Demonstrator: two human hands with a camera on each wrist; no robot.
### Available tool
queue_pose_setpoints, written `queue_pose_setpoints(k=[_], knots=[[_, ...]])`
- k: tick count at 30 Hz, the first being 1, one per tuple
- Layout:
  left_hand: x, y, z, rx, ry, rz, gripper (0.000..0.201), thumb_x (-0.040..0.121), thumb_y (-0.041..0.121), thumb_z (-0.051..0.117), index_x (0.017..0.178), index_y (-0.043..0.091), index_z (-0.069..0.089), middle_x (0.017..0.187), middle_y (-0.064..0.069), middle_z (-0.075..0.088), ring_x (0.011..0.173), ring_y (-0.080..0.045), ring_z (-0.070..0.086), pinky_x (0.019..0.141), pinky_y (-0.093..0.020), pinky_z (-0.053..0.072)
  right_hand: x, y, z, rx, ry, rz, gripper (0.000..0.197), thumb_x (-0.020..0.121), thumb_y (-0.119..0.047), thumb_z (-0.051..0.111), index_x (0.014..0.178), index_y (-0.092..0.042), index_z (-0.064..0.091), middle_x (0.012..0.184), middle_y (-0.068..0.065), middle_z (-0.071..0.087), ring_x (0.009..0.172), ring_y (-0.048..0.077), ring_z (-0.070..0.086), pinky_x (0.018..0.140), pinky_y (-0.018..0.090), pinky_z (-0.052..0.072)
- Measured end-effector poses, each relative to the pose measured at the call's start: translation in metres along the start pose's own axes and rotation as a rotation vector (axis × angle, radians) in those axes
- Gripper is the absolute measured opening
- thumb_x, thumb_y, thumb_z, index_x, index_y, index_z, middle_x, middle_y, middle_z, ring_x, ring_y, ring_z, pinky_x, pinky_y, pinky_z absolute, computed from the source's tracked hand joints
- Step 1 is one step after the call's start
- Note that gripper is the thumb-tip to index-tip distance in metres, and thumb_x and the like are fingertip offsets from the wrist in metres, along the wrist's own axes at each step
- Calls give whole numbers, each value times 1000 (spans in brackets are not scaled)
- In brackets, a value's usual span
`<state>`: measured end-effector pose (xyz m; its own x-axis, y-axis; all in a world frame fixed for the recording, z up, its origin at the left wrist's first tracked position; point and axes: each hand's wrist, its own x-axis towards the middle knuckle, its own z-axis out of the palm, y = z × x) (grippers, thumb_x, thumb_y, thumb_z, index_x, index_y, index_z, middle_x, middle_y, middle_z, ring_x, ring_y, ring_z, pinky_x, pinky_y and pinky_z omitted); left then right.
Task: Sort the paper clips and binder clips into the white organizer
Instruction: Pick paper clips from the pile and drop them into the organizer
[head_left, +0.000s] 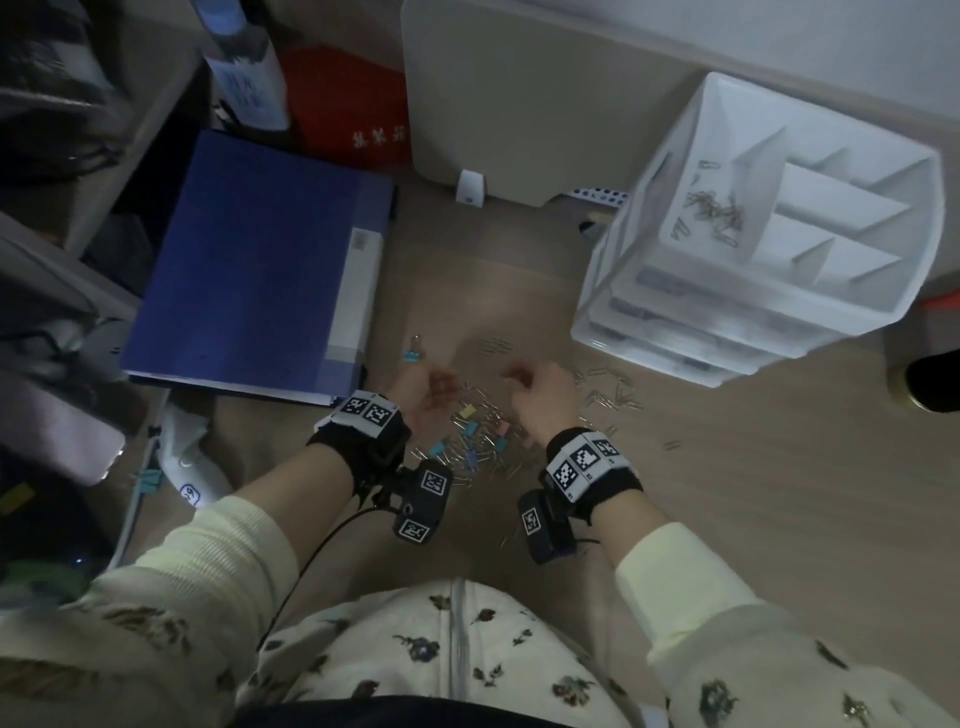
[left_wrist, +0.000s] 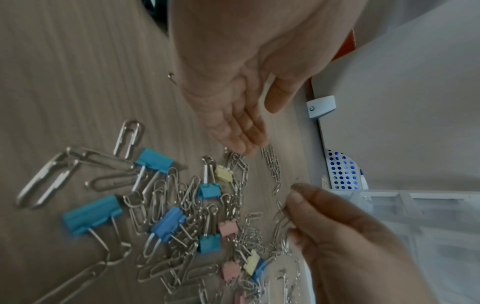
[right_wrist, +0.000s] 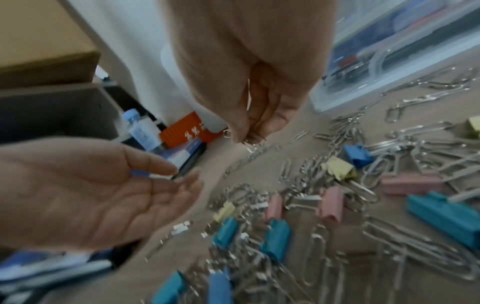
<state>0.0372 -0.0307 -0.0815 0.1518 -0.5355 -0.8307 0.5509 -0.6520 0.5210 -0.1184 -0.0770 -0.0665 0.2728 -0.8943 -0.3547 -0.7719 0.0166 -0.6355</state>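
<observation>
R hand pinches a few small silver paper clips betw thumb + fingertips, fingers curled. L hand just beside it, palm up, fingers relaxed, holds nothing I can make out. Hands close but apart.

Mixed pile on the wood-grain desk, directly below/betw the hands. White organizer at approx 1 o'clock from the pile, well apart; some silver clips already in its left compartment, other compartments look bare.

Handling (my guess): paper clips = thin bent steel wire, v. light, stiff, smooth, so slippery; they lie flat and hook into each other, so expect chains. Best to pinch at a loop end or scoop several into a palm. Binder clips = folded sheet-metal body, matte pastel coat (teal, blue, pink, yellow), wedge-shaped, w/ springy wire handles; chunkier, easy to take by the body sides or a handle. Nothing fragile.

Organizer: hard glossy white plastic, slanted dividers, translucent drawers below. Blue folder at 10 o'clock, matte cover.
</observation>
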Motion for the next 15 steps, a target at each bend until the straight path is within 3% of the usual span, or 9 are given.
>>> queue_pose_setpoints(k=[2,4,7,9,12,15], knots=[[-2,-1,6,-2,-54,-5,23,96,14,40,97,3,61,94,-10,65,92,-24,61,83,-30,49,0,-7,-6,119,68,-24,21,88,-10,56,101,-16,72,97,-3,71,72,2,59,62,4,42],[-5,-4,12,-44,-113,-23,28,96,16,38,108,0,58,103,-13,64,97,-25,61,82,-31,49,-3,-15,-9,229,67,-43,17,85,-14,63,98,-15,73,92,-4,71,73,-4,58,61,-4,37],[-10,-6,20,-100,-202,-13,32,96,17,39,116,0,56,107,-15,63,99,-24,60,82,-32,51,-6,-25,-9,235,-23,-92,16,85,-19,67,99,-18,74,95,-5,72,76,-3,61,64,3,44],[-9,-6,21,-97,-233,11,28,95,16,39,108,2,60,99,-12,64,92,-21,62,84,-33,52,-8,-30,-6,194,-79,-144,17,86,-18,65,101,-19,74,96,-5,72,75,-3,62,67,10,50],[-6,-4,18,-116,-244,-15,24,96,17,43,99,4,63,91,-11,65,85,-20,62,82,-33,52,-5,-33,-5,71,-138,-229,20,89,-21,61,105,-20,73,103,-3,72,83,7,66,79,18,50],[-3,-2,12,-162,-181,-75,18,94,12,46,88,2,60,79,-11,60,68,-18,57,67,-26,52,6,-31,-7,53,-73,-232,21,90,-23,59,106,-20,72,103,-3,72,84,7,67,83,23,52]])
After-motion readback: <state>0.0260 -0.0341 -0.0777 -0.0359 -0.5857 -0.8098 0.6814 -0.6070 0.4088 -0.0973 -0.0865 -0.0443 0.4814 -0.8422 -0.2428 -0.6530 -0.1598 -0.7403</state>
